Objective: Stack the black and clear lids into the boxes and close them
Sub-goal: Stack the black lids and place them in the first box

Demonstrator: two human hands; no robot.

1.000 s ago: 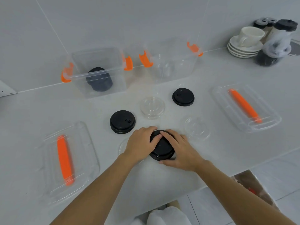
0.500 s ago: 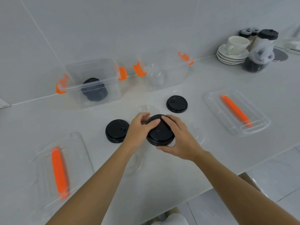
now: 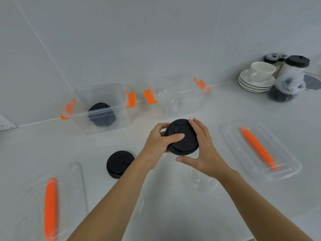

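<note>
My left hand and my right hand together hold a stack of black lids above the counter, tilted toward me. Another stack of black lids lies on the counter to the left. The left clear box with orange latches has black lids inside it. The right clear box stands beside it with clear lids faintly visible inside. A clear lid lies under my right wrist. Two clear box covers with orange handles lie flat: the left box cover and the right box cover.
White saucers with a cup and bagged black lids stand at the back right by the wall. The counter's front edge runs below my right forearm.
Both hands lifted the black lid stack off the counter and carried it away from me, toward the boxes. The view tilted upward.
</note>
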